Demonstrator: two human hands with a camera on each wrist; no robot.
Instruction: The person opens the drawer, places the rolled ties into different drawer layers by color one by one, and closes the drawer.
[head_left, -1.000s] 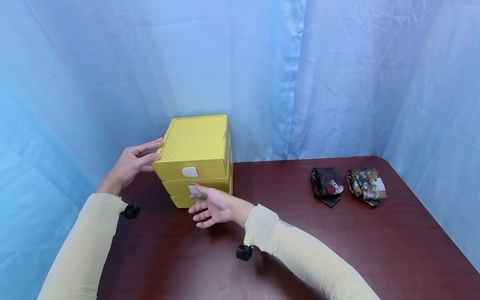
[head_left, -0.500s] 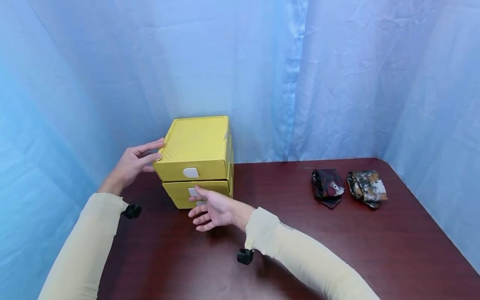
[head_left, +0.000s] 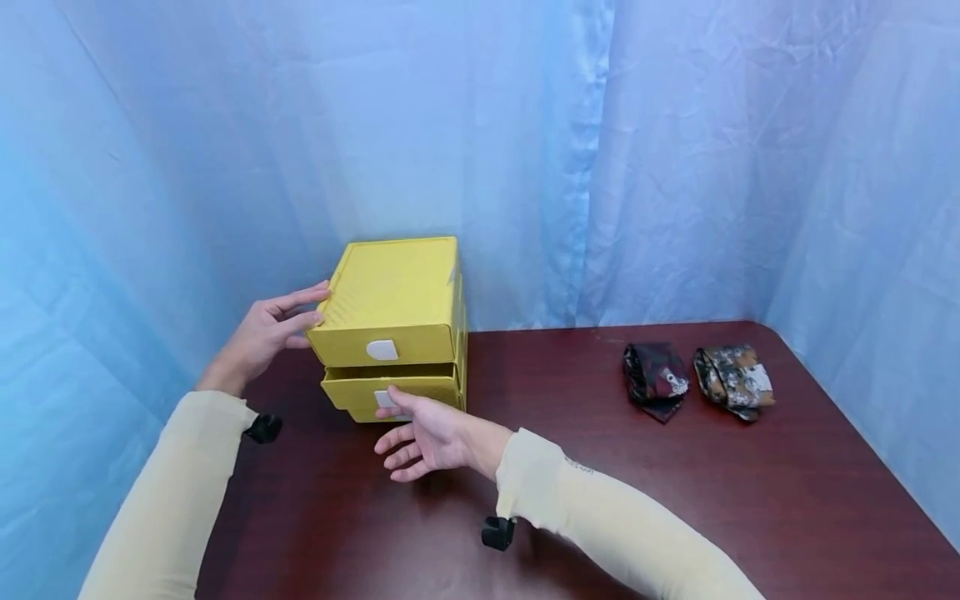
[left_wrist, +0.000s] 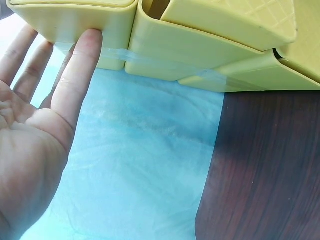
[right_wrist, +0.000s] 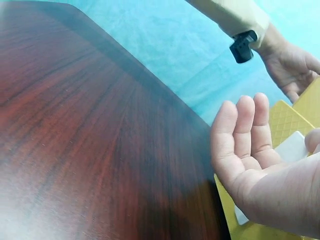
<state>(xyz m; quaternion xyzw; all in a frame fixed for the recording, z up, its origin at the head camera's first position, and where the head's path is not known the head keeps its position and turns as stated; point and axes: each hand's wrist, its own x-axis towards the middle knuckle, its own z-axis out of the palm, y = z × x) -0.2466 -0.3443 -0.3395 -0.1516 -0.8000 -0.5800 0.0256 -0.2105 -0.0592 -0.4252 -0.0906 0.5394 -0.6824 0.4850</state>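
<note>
A yellow three-tier drawer unit [head_left: 397,279] stands at the back left of the table. Its middle drawer [head_left: 342,392] is partly pulled out, leaving a dark gap under the top tier. My right hand [head_left: 433,433] pinches that drawer's white handle [head_left: 382,399] between thumb and index finger; the other fingers [right_wrist: 243,125] spread loosely below. On the left side of the top tier, my left hand [head_left: 266,333] rests straight fingertips, with its palm off the unit. The left wrist view shows the index fingertip [left_wrist: 91,40] against the yellow side wall.
On the right of the dark wood table [head_left: 600,467] lie two folded patterned cloths, one dark red [head_left: 655,375] and one camouflage-coloured [head_left: 732,377]. Blue curtains [head_left: 525,167] hang behind and beside the table. Clear tape [left_wrist: 117,54] runs across the tiers' side.
The middle drawer has slid out toward me from flush, with my right hand drawing back on its handle. My left hand has stayed against the top tier.
</note>
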